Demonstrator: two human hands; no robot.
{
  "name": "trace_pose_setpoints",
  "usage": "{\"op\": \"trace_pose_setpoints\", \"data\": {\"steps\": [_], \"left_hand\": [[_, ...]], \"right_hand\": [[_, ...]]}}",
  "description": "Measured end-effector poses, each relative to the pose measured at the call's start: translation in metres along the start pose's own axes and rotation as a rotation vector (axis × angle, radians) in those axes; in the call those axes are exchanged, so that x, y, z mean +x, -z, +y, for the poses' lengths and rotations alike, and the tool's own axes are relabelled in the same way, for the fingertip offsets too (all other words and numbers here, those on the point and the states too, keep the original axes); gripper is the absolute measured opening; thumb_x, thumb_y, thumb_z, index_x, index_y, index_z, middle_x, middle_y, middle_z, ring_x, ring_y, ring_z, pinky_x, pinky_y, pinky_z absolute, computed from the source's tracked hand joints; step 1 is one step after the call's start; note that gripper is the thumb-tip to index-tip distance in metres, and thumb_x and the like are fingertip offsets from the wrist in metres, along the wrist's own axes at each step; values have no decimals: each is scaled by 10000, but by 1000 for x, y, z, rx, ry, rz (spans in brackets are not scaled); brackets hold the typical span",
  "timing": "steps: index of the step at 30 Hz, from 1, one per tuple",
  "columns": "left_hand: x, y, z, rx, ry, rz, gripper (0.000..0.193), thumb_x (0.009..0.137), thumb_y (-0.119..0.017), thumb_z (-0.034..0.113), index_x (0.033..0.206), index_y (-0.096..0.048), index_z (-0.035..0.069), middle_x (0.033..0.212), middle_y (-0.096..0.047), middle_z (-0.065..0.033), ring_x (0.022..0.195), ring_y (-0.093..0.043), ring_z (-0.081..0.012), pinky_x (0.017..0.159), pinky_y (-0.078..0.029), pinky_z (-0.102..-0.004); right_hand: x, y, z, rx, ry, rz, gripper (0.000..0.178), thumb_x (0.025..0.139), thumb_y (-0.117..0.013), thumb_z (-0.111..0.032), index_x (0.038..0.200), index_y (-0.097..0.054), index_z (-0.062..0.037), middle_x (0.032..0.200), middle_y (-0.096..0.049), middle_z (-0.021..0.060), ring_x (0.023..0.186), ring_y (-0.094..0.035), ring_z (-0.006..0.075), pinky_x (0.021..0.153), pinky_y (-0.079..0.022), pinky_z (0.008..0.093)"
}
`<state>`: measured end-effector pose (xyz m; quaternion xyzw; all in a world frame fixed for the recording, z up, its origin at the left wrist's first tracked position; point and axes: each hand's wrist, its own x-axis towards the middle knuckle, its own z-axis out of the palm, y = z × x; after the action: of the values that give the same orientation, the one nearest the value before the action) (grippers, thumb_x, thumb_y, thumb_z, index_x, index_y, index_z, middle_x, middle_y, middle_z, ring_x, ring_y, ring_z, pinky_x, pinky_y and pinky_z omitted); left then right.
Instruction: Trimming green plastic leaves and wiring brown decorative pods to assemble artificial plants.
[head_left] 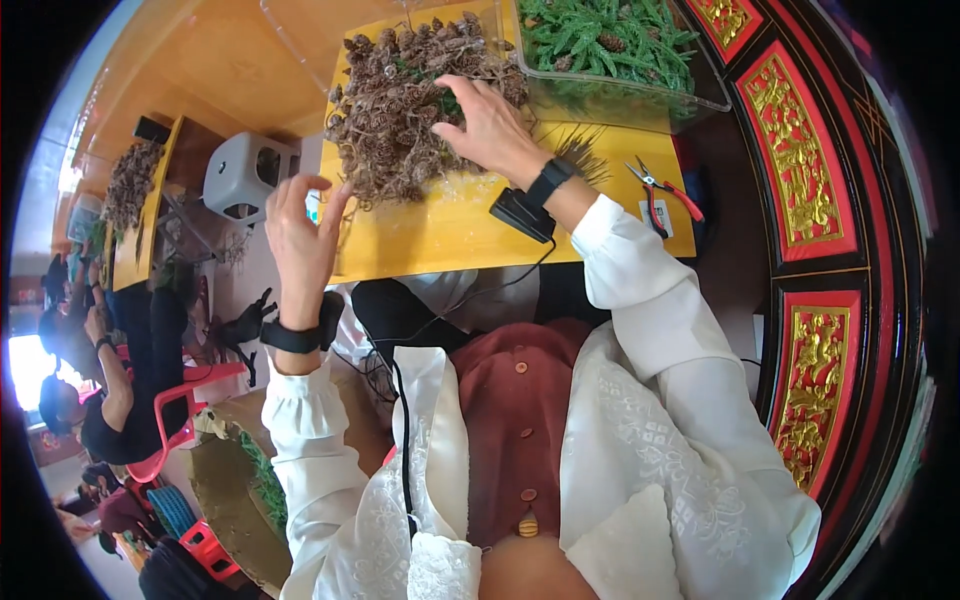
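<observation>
A large heap of brown pine cones (395,125) on thin, tangled stems covers the far left of the yellow table (440,240). Over the right side of this heap reaches my right hand (488,128), thumb and forefinger apart, its other fingers partly hidden. I see nothing held in it. My left hand (300,222) is raised at the table's left edge, beside the heap. Its fingers are bent, with a gap between thumb and forefinger and nothing visible in between. Both wrists wear black bands.
Green artificial sprigs with cones fill a clear plastic bin (640,88) at the far right. Red-handled pliers (662,192), dark wire-like stems (585,152) and a black box with a cable (522,214) lie on the table. A grey stool (240,178) stands left; people sit beyond.
</observation>
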<state>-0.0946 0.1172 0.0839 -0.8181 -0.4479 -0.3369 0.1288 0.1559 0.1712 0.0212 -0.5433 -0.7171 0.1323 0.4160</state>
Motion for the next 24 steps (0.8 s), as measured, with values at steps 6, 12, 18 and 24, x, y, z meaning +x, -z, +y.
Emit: {"op": "trace_pose_setpoints", "data": {"steps": [6,12,18,24], "left_hand": [[18,-35,48,-603,413,-182,162,862,-623,133,966,-604,9,860,-611,-104,762,-595,-176,609,-491,-295],[27,-89,48,-1128,840,-107,234,900,-579,123,1107,-562,17,912,-615,-76,778,-582,-124,628,-497,-253],[36,-93,42,-1395,923,-272,224,911,-565,118,1127,-580,62,910,-617,-32,793,-566,-83,648,-472,-222],[36,-89,43,-1319,693,-273,212,917,-565,131,1120,-609,90,866,-612,22,769,-546,-55,629,-428,-189]], "right_hand": [[21,-23,13,71,-21,-35,403,822,-650,-256,1148,-550,-41,990,-625,185,898,-607,336,794,-489,400],[8,-13,1,362,-23,99,165,823,-634,-120,949,-643,-13,839,-671,138,766,-655,242,701,-512,337],[-9,-3,-11,619,-30,108,137,847,-617,-75,969,-638,-17,801,-670,89,713,-632,149,646,-500,280],[-16,7,-11,1112,-321,-95,213,898,-588,-87,1088,-581,8,941,-614,34,788,-578,107,689,-479,233]]}}
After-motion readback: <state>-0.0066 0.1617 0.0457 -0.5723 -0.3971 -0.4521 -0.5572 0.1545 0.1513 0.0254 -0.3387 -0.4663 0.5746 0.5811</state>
